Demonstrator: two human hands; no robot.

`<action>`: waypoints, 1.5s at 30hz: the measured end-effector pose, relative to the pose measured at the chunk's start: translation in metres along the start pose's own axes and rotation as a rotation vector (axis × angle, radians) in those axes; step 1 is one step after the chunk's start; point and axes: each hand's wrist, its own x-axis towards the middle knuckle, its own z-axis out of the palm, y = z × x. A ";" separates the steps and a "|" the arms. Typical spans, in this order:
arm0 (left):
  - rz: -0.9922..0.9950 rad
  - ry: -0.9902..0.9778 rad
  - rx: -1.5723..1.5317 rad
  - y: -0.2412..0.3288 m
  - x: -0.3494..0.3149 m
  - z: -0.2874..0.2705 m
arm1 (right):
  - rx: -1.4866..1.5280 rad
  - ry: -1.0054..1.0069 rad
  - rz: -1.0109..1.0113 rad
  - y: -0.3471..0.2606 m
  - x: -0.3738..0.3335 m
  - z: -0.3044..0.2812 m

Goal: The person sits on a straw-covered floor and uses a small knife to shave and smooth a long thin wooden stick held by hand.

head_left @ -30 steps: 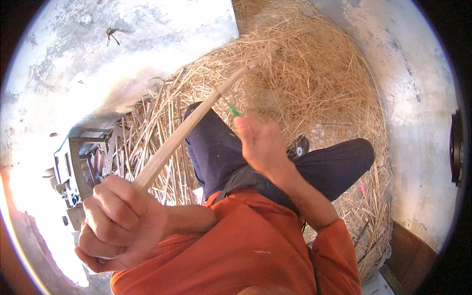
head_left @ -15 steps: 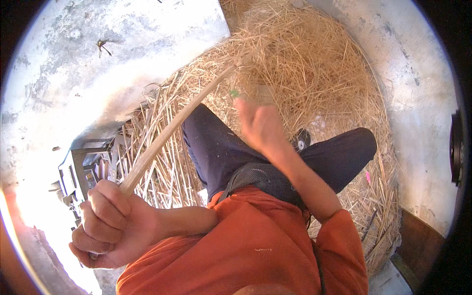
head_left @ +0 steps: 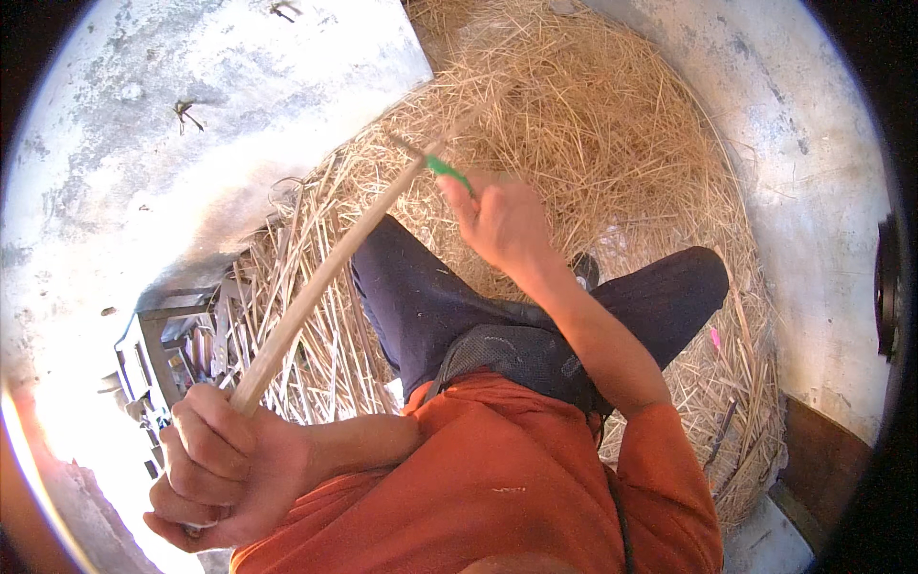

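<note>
Low on the left, my left hand [head_left: 215,464] is wrapped round the near end of a long pale wooden stick [head_left: 320,277]. From there the stick slants up and away to the right, over the straw. My right hand [head_left: 507,225] is closed round a green-handled knife [head_left: 448,172], most of the handle hidden in the fingers. The thin, slightly blurred blade crosses the stick toward its far part; whether it touches cannot be told. Past the blade, the stick's far end blurs into the straw behind.
Loose straw [head_left: 612,143] covers the floor round my crossed legs [head_left: 421,287]. A pale mottled wall [head_left: 239,96] stands at the left, another [head_left: 803,172] at the right. Split strips [head_left: 320,354] lie beside a dark frame [head_left: 153,349] at left. A pink scrap [head_left: 715,339] sits at right.
My right hand, blurred before, has moved slightly away from me, and the knife now shows across the stick. My left hand and the stick have shifted a little toward me.
</note>
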 end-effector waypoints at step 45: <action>0.017 0.057 0.125 0.006 -0.004 0.007 | 0.405 -0.036 -0.263 -0.095 -0.063 -0.040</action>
